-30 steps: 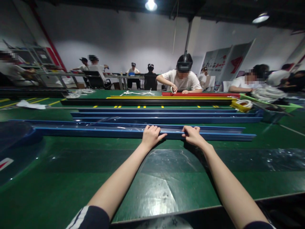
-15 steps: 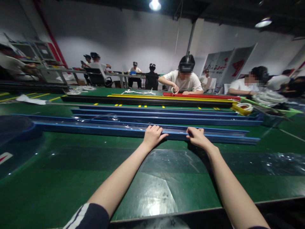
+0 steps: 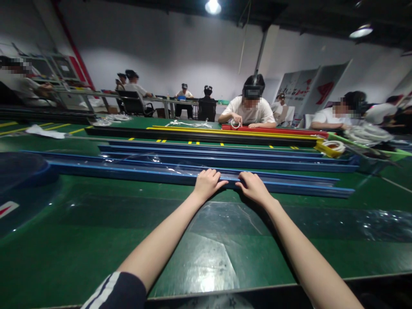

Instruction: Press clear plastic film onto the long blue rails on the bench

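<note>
A long blue channel-shaped profile runs across the table in front of me, with shiny clear film along its inside. My left hand is closed over its near wall, fingers bent inside and thumb pointing right. Just to the right, my right hand grips the same near wall, its thumb facing my left thumb across a short gap. Fingertips of both hands are hidden behind the wall.
More blue profiles lie behind, then black, yellow and red ones. A wide clear plastic strip covers the green table nearer me. A dark blue rounded object stands left. A co-worker sits opposite, holding a white ring.
My right hand has slid left along the blue profile, closer to my left hand. The left hand has stayed in place. The co-worker's hand with the white ring has shifted slightly.
</note>
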`<state>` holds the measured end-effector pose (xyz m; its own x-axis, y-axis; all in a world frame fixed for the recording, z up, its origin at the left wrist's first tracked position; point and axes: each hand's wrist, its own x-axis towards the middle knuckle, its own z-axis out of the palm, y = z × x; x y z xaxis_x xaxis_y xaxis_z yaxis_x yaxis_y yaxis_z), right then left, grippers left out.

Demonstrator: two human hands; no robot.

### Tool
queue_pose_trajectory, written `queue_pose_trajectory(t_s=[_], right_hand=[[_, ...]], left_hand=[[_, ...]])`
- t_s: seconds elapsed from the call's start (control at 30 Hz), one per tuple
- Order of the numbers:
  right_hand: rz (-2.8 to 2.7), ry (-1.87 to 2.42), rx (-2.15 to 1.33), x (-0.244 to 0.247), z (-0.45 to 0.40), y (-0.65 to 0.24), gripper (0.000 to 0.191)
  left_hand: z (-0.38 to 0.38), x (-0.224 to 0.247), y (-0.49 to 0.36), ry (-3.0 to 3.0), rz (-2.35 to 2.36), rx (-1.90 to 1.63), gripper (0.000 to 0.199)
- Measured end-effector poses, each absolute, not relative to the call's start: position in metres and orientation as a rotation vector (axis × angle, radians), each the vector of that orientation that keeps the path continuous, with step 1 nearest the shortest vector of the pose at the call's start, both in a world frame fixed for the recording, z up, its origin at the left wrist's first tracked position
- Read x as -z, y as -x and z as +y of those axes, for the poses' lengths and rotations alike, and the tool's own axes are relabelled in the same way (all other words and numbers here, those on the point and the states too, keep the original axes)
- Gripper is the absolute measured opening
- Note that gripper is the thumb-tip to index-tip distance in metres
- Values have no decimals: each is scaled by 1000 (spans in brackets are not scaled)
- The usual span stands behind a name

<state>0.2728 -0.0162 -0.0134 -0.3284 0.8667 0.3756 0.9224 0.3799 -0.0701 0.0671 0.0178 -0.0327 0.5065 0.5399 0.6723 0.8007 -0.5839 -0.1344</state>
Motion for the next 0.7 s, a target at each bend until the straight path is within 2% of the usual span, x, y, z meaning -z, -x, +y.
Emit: queue_pose_trajectory(t_s=[0.17,0.7], right_hand=[[-2265,1650,260,14,-16,-265,8],[-2253,1671,233,12,-15,-266,13]], left_hand=[[16,32,-67,2324,-1121,822,43],[18,31,-67,2390,-1044,769,40]])
